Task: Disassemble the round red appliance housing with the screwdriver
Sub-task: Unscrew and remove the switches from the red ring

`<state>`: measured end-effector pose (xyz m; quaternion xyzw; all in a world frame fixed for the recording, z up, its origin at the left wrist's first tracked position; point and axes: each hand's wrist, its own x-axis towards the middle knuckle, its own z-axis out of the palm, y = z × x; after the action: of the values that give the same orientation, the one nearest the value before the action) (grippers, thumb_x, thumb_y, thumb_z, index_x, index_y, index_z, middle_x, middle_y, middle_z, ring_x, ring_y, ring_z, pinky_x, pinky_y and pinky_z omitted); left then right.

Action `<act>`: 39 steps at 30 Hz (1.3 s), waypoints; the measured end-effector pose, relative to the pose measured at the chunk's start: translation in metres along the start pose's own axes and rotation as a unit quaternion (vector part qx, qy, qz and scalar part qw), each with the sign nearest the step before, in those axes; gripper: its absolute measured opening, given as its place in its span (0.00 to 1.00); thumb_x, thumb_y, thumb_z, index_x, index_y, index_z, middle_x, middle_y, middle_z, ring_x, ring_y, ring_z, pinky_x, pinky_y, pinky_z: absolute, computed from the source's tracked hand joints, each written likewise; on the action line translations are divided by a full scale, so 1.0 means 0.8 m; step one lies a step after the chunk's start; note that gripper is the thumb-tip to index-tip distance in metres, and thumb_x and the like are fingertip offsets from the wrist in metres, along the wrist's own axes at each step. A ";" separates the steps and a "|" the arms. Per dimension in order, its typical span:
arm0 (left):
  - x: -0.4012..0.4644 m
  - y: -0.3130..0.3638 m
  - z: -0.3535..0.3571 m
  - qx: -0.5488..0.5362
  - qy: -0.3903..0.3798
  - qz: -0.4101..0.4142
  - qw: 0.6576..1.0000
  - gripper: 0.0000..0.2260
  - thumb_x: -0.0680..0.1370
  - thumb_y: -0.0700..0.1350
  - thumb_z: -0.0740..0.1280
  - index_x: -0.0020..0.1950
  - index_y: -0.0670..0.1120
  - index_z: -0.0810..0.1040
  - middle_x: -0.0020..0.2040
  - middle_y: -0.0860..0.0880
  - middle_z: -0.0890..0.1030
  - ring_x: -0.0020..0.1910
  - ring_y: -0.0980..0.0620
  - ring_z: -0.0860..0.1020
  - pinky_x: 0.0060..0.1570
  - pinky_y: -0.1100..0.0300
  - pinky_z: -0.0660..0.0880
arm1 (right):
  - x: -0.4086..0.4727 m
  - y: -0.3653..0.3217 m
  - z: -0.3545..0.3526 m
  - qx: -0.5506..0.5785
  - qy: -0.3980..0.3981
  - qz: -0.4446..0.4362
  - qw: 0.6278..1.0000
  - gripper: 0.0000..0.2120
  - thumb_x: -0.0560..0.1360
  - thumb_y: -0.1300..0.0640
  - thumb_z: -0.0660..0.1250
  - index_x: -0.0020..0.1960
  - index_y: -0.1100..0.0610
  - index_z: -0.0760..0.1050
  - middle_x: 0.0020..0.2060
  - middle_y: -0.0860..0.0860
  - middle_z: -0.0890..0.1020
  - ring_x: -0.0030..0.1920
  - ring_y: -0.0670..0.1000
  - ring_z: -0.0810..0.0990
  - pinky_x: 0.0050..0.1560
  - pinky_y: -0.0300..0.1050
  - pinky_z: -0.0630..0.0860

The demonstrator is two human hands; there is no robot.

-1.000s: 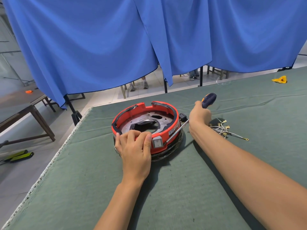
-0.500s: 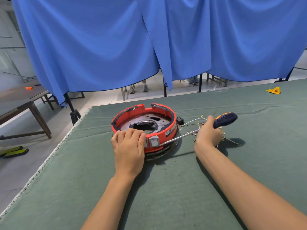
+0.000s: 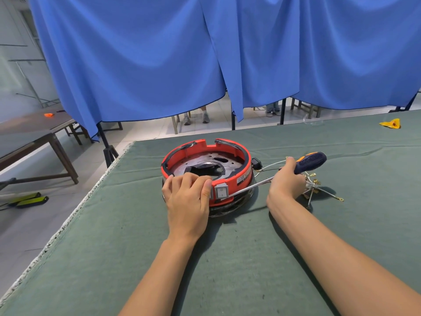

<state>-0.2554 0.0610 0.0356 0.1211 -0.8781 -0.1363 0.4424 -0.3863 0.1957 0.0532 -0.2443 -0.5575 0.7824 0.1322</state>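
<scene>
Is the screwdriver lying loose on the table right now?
No, the right hand grips the screwdriver by its handle, with the shaft angled toward the red housing.

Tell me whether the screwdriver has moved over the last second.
Yes. The screwdriver in the right hand has swung down: against the red housing, its handle dropped from steeply raised to nearly level, with the shaft reaching toward the switch.

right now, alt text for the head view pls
A left hand grips the near rim of a round red housing on a green-clothed table, while the right hand levers a screwdriver tip beside its white switch.
</scene>
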 end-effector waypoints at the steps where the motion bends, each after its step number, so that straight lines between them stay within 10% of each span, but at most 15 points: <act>1: 0.000 0.000 0.001 0.006 0.000 -0.002 1.000 0.18 0.80 0.54 0.52 0.50 0.51 0.81 0.46 0.53 0.77 0.51 0.51 0.68 0.62 0.50 0.59 | 0.000 0.000 0.000 0.004 0.000 0.001 1.000 0.16 0.77 0.47 0.61 0.45 0.61 0.74 0.36 0.50 0.77 0.36 0.54 0.74 0.34 0.46 0.64; 29: -0.004 0.005 0.004 0.007 0.007 -0.012 1.000 0.17 0.80 0.54 0.53 0.49 0.51 0.81 0.46 0.52 0.77 0.51 0.53 0.68 0.64 0.50 0.57 | -0.001 -0.001 0.011 -0.004 -0.029 0.017 0.999 0.17 0.77 0.47 0.60 0.34 0.55 0.67 0.31 0.48 0.73 0.31 0.48 0.71 0.32 0.46 0.65; 39: 0.000 0.002 0.005 0.011 0.008 -0.007 1.000 0.17 0.80 0.53 0.53 0.49 0.51 0.80 0.46 0.51 0.77 0.51 0.51 0.69 0.64 0.49 0.58 | -0.004 -0.007 -0.005 -0.024 -0.016 0.003 1.000 0.15 0.77 0.47 0.59 0.46 0.60 0.73 0.33 0.47 0.74 0.35 0.53 0.73 0.39 0.45 0.65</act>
<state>-0.2589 0.0631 0.0336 0.1326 -0.8752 -0.1290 0.4471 -0.3816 0.1989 0.0581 -0.2366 -0.5772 0.7730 0.1154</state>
